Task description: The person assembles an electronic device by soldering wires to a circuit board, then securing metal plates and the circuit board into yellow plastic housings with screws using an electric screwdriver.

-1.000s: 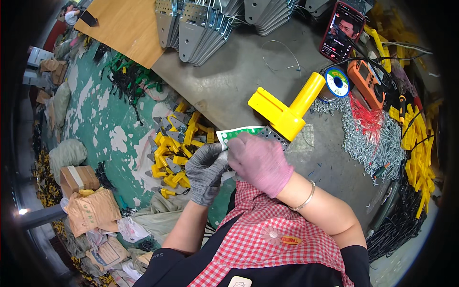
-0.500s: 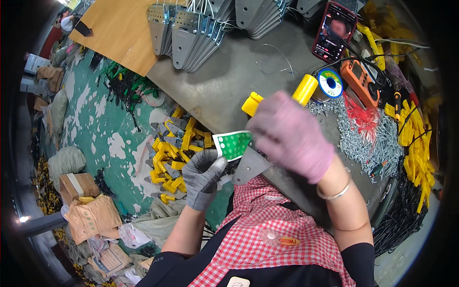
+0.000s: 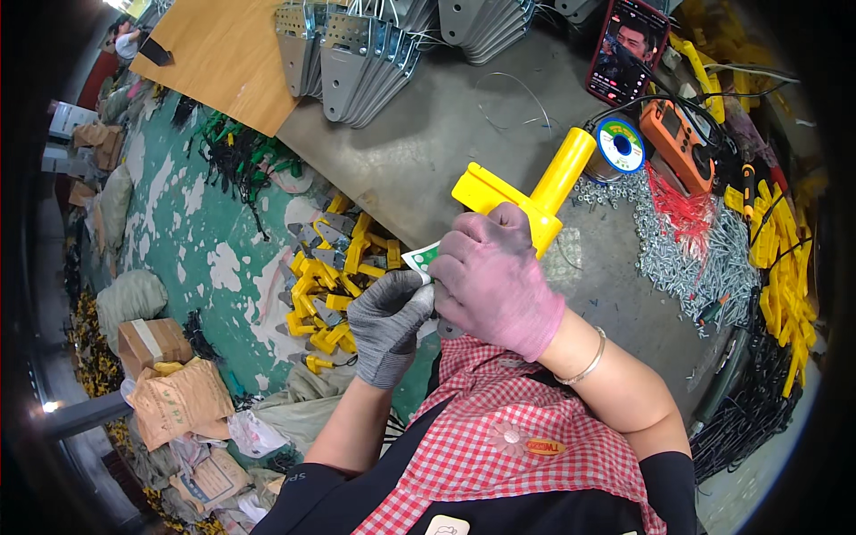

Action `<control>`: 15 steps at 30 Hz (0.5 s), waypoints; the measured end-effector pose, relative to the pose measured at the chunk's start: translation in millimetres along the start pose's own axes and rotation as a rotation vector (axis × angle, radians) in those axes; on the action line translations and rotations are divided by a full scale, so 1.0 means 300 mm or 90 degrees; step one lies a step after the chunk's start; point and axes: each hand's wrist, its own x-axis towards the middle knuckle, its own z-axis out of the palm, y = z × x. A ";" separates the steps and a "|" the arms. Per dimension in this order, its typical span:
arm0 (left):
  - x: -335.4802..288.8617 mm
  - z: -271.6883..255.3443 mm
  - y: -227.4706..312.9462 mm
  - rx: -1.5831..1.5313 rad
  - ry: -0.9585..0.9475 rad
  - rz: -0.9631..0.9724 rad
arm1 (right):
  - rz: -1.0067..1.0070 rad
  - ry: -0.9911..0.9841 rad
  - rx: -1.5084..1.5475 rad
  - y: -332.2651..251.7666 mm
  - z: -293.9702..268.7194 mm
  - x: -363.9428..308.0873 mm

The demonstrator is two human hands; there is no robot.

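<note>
Between my hands is a small green sticker sheet (image 3: 419,257) with a white edge, mostly covered by my fingers. My left hand (image 3: 385,328), in a grey glove, pinches it near its lower edge. Bent over the sheet, my right hand (image 3: 504,287) in a pink glove has its closed fingertips against it, meeting the left fingertips. Just beyond the right hand, a yellow plastic piece with a round tube handle (image 3: 563,174) lies on the grey table. A grey metal plate (image 3: 448,330) is mostly hidden below my hands.
Stacked grey metal plates (image 3: 357,71) stand at the table's far side. To the right are a phone (image 3: 627,53), a wire spool (image 3: 619,145), an orange meter (image 3: 675,147), loose screws (image 3: 704,259) and yellow parts (image 3: 785,294). More yellow parts (image 3: 330,294) are piled left of the table.
My right hand has moved left and down onto the sticker sheet, hiding most of it and the metal plate. The yellow piece behind it is now uncovered.
</note>
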 end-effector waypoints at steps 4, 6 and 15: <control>-0.005 -0.007 0.000 -0.007 -0.007 -0.005 | 0.013 -0.003 -0.016 -0.004 -0.002 0.004; -0.003 -0.006 0.001 -0.008 -0.029 0.009 | 0.009 0.025 -0.027 0.018 -0.009 0.010; 0.066 0.059 0.053 0.401 0.108 0.424 | 0.039 -0.072 -0.093 0.367 -0.218 0.060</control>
